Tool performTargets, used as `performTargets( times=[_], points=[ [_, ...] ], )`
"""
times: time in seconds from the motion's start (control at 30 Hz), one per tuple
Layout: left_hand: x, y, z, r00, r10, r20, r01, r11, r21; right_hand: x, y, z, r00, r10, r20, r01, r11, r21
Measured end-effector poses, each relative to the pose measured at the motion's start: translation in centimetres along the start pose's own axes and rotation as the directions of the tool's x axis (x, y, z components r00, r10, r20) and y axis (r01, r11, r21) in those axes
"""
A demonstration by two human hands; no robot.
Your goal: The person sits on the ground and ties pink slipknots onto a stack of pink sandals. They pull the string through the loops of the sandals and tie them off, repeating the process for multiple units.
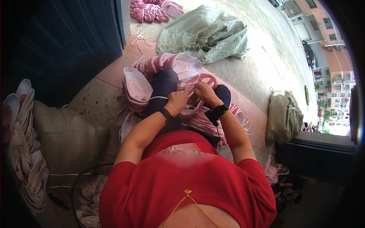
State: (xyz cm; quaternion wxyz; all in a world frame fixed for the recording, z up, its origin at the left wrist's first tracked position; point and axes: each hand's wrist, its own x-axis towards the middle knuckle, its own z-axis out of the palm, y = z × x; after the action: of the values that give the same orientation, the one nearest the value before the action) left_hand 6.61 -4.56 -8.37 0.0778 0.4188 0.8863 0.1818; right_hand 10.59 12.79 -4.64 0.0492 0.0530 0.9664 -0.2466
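Over my lap lies a pink-and-red striped shoe upper (207, 79) with a pale inside. My right hand (205, 93) has its fingers bent onto the near edge of this upper and grips it. Close beside it, my left hand (178, 102) is closed in a pinch by the upper's left edge; what its fingertips hold is too small to make out. A white band (159, 97) goes round my dark-trousered left leg. Around my legs are stacked pink shoe uppers (137, 89), with a striped bundle (197, 121) under my hands.
Ahead lies a crumpled pale green woven sack (203, 36), with more pink uppers (150, 11) behind it. White cord (140, 38) trails on the floor. A full sack (284, 117) stands right; another sack (70, 133) and strung pale uppers (28, 152) are left, near a dark door (68, 41).
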Motion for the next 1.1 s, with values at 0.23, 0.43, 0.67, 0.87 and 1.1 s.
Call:
performTargets(
  times=[0.23, 0.43, 0.67, 0.87, 1.1],
  points=[
    [0.6, -0.4, 0.4, 0.998, 0.008, -0.064, -0.011, 0.999, -0.041, -1.0, -1.3, -0.5, 0.986, 0.165, -0.013, -0.165, 0.986, 0.029],
    [1.4, 0.9, -0.4, 0.997, 0.050, 0.053, -0.053, 0.997, 0.064, 3.5, 6.1, -4.1, 0.960, 0.258, 0.110, -0.269, 0.737, 0.620],
    [0.8, 0.1, -2.2, 0.982, 0.171, 0.076, -0.175, 0.983, 0.058, 10.1, 16.1, -1.0, 0.788, 0.591, 0.171, -0.383, 0.254, 0.888],
    [4.1, -0.5, -1.3, 0.951, -0.303, 0.060, 0.308, 0.922, -0.235, 9.5, 15.3, -0.6, 0.748, 0.650, 0.137, -0.406, 0.285, 0.868],
    [5.1, 3.0, -1.2, 0.876, -0.390, 0.282, 0.408, 0.913, -0.006, -1.8, 0.5, -6.0, 0.985, 0.119, -0.121, -0.122, 0.992, -0.017]
  ],
)
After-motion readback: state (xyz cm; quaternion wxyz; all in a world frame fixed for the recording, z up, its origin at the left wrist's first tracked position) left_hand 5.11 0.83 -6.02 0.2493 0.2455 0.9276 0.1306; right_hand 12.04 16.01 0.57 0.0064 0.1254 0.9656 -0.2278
